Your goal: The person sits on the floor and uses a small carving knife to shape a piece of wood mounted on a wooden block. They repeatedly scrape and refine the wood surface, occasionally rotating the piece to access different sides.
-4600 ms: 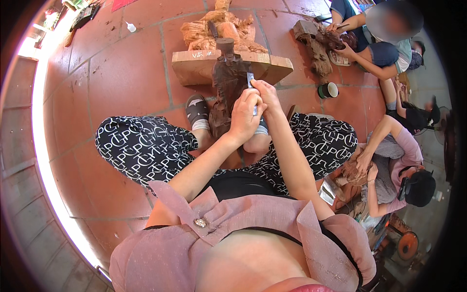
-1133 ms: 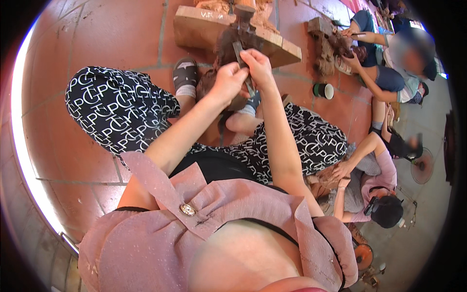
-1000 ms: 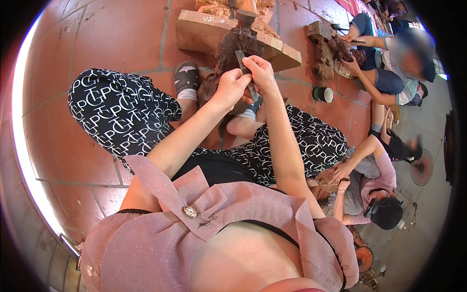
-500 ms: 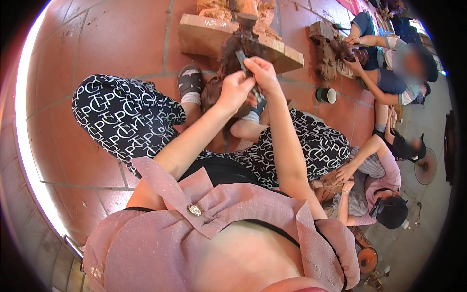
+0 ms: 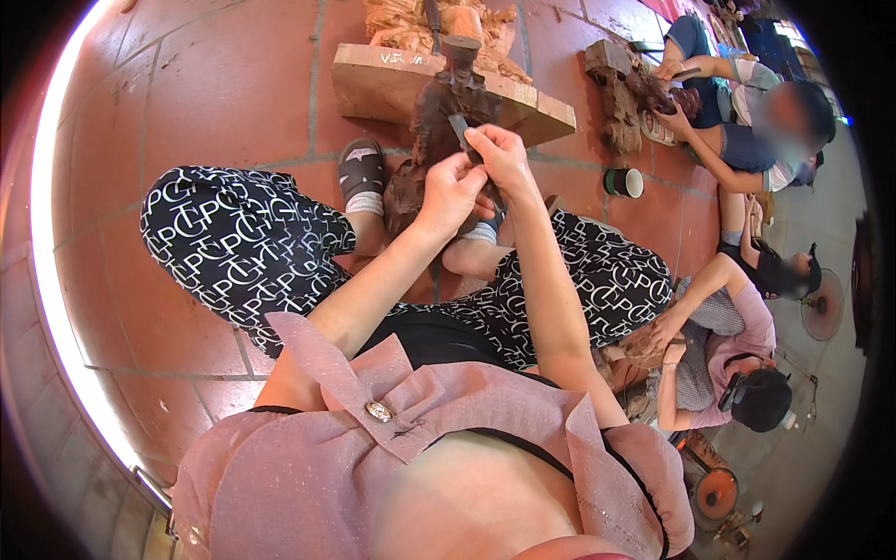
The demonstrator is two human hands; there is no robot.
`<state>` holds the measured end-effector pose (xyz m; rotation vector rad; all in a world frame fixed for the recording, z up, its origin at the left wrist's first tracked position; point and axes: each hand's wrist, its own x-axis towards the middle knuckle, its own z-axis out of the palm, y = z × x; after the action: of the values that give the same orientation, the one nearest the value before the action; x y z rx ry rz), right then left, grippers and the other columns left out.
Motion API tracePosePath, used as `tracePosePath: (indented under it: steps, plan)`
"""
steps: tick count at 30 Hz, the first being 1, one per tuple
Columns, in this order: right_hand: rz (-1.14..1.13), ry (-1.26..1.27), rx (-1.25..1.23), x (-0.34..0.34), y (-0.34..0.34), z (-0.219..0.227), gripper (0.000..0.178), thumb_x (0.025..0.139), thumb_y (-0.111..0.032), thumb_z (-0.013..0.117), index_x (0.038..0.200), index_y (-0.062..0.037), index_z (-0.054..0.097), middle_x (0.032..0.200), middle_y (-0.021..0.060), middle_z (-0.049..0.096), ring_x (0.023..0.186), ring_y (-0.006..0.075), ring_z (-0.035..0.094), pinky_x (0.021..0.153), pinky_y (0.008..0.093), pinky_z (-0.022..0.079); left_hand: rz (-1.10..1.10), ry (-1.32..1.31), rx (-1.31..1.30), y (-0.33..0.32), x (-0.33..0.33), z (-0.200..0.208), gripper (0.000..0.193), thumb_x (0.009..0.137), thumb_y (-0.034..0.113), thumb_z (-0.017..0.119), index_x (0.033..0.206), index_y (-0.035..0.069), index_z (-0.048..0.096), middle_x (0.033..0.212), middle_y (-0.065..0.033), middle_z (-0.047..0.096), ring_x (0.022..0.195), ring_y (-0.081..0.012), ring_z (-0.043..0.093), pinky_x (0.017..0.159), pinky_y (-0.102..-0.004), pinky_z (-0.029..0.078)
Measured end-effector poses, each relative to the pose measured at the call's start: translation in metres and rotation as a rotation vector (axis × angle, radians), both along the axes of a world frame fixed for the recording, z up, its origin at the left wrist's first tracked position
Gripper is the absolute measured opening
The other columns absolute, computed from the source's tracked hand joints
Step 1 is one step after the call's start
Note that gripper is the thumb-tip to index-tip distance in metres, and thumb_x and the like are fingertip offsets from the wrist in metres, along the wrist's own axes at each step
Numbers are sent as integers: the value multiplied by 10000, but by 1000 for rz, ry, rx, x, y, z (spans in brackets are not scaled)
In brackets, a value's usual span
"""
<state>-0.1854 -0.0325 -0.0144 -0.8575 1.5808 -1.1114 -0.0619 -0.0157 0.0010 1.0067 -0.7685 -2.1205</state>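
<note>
And the flat metal tool [image 5: 460, 128] comes across! Four-odd seconds ago it stands near upright by the dark carving's [image 5: 437, 114] right edge; now it slants across the middle, tip leaning left. The right hand [image 5: 505, 161] shifts inward with it, the left hand [image 5: 450, 193] loosens from a curled fist into a pinch, and the white bottle drops out of view.

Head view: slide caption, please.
Left hand and right hand grip a flat tool over a dark carved figure, pale carving behind.

Single head-worn fisheye; close above, facing down.
</note>
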Motion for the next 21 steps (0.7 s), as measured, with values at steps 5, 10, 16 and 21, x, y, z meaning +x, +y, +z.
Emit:
tracePosePath:
  steps: [5,10,16,21]
  plan:
    - [31,-12,8,0,-8,-3,214,846,-190,635,713,-23,635,611,-50,529,562,40,432,486,235,356,-14,-4,-24,-8,1,-10,156,911,142,544,919,-13,565,785,-80,609,517,-129,591,437,-244,521]
    - [39,54,-63,2,-8,3,221,842,-199,638,717,-16,633,606,-55,518,568,38,420,484,241,352,10,2,-69,-5,3,5,151,914,136,538,901,-13,559,795,-82,613,520,-130,594,441,-247,525]
    - [37,-14,3,-2,-8,-12,232,840,-205,637,707,-15,630,596,-54,512,559,33,408,474,238,341,-20,4,2,-7,3,-4,161,913,149,552,944,-8,570,771,-75,607,532,-138,599,456,-256,525]
    - [9,80,-53,5,-15,3,243,838,-218,638,706,-13,637,585,-48,508,561,37,417,478,245,351,0,10,-96,-12,6,4,159,913,138,541,938,-15,573,765,-74,614,526,-137,594,462,-249,526]
